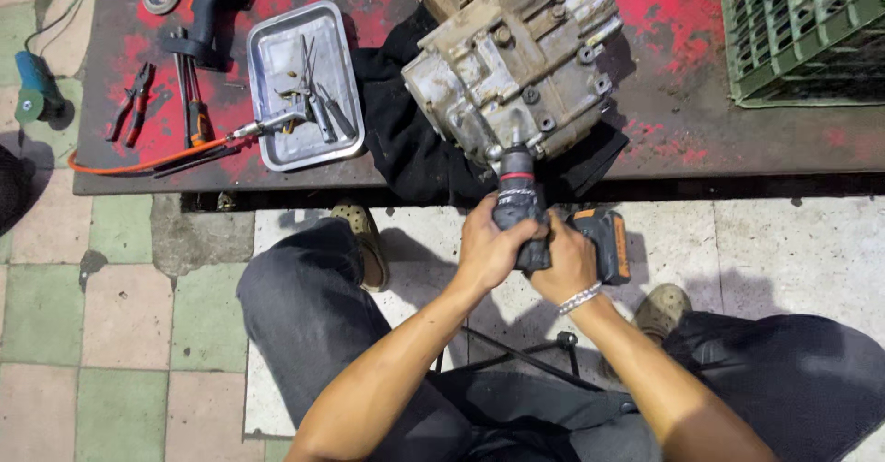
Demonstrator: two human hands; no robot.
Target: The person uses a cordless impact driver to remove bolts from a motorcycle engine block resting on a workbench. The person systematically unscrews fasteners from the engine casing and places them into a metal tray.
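Observation:
A black cordless impact driver (518, 199) with an orange-and-black battery (604, 241) points up at the lower edge of a grimy metal engine case (512, 56). My left hand (490, 245) wraps the tool's body from the left. My right hand (564, 261), with a silver bracelet on the wrist, grips the handle from the right. The engine case lies on a black cloth (406, 139) on a red-stained workbench (664, 29).
A metal tray (267, 65) holding small tools sits left of the engine. Pliers (131, 102), screwdrivers (192, 102), an orange air hose (147, 159) and a black power tool (210, 1) lie further left. A green plastic crate (802, 29) stands at the right. Tiled floor is below.

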